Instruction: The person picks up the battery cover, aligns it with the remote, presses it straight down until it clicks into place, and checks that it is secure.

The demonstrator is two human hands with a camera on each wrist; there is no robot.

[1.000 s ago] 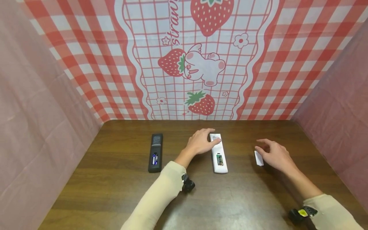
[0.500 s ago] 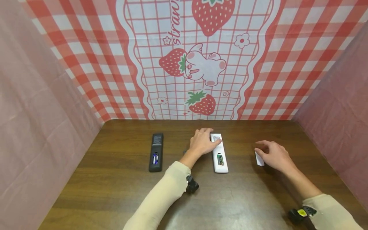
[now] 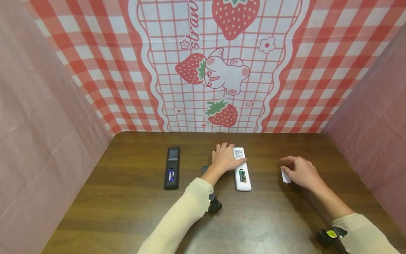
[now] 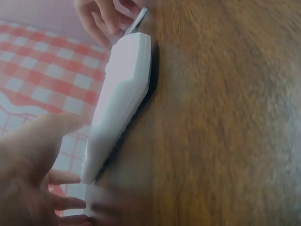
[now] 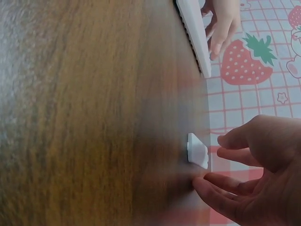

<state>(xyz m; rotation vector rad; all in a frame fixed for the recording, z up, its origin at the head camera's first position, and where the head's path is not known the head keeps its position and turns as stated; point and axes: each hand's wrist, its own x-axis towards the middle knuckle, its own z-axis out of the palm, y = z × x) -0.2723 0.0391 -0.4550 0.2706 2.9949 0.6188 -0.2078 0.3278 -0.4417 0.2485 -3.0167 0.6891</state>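
On the brown wooden table [image 3: 253,220]: long white plastic remote [image 3: 241,166], back up, green batteries [image 3: 243,177] showing.
Left hand [image 3: 225,158]: I grasp nothing, fingers and thumb loosely spread about its far end; contact I cannot tell.
Right hand [image 3: 302,171]: unclenched, just beside my small white plastic cover [image 3: 285,176].
Well left: slim black plastic remote [image 3: 172,165], blue batteries [image 3: 171,175] exposed.

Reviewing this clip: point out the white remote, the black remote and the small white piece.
White remote [image 3: 241,167], head view: on its back, near mid-length.
Black remote [image 3: 171,164], head view: on its back, near mid-length.
Small white piece [image 5: 198,153], right wrist view: on its exposed face.
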